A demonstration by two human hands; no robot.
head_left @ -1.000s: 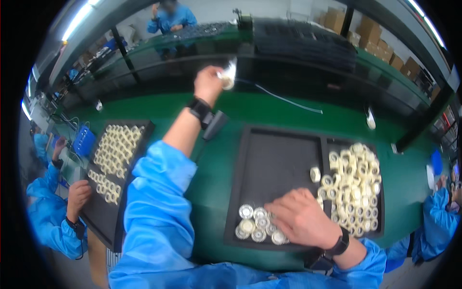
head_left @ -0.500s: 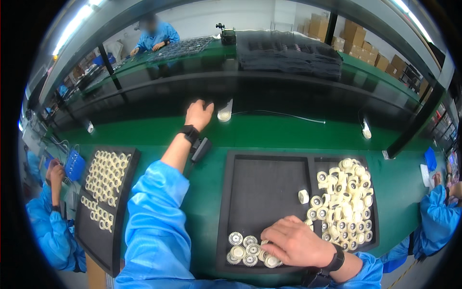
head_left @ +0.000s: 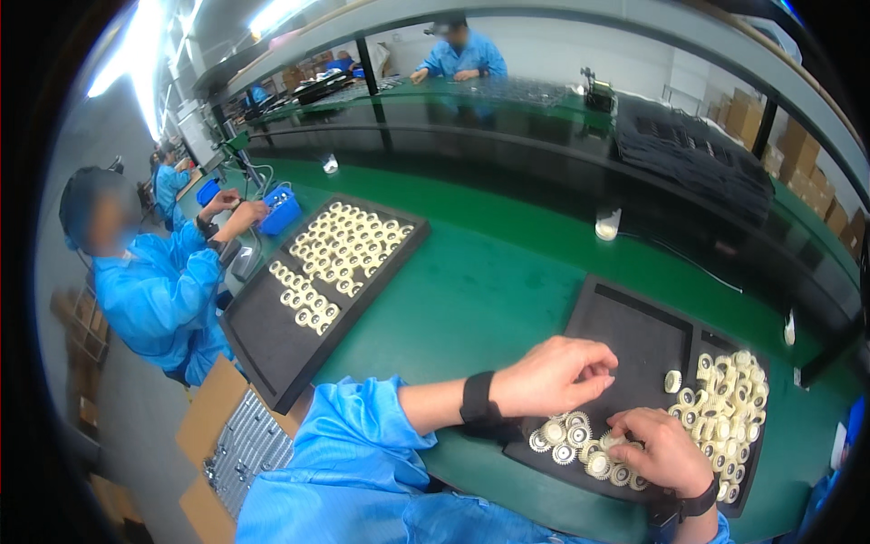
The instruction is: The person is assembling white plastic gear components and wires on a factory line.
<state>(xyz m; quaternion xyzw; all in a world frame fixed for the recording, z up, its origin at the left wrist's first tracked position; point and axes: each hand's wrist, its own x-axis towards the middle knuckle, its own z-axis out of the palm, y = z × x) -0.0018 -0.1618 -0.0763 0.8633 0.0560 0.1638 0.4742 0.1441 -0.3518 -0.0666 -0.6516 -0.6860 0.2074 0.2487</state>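
Now, left hand (head_left: 564,374): it is over the big part of the right tray (head_left: 639,331), half open, with bent fingers and a gap by the thumb. Half a second ago it was far back, just beside a white tag (head_left: 607,225).
Right hand (head_left: 666,451): it stays low on the heap of gears (head_left: 563,453), as it was before. Its fingers are curled and touch the gears, but they hide too much to tell if it grips one.
View: it has turned to the left, so more of the left tray (head_left: 263,340) and the person (head_left: 149,281) beside it shows.
Lone gear (head_left: 672,381): one, next to the divider (head_left: 691,349), in the same spot as before.
Heap: about ten gears in the near corner of the big part, some under the right hand.
Pile (head_left: 725,408): too many gears to count, stacked in the small part.
Left tray: many gears in neat rows, too many to count surely.
Trays: two, both black, on the green counter (head_left: 489,281).
White tags: three, along the back.
Edges: the left arm crosses the right tray's near left rim. The divider stands between the big part and the pile.
Room: a wide strip of counter lies between the two trays. Dark tray floor shows past the left hand.
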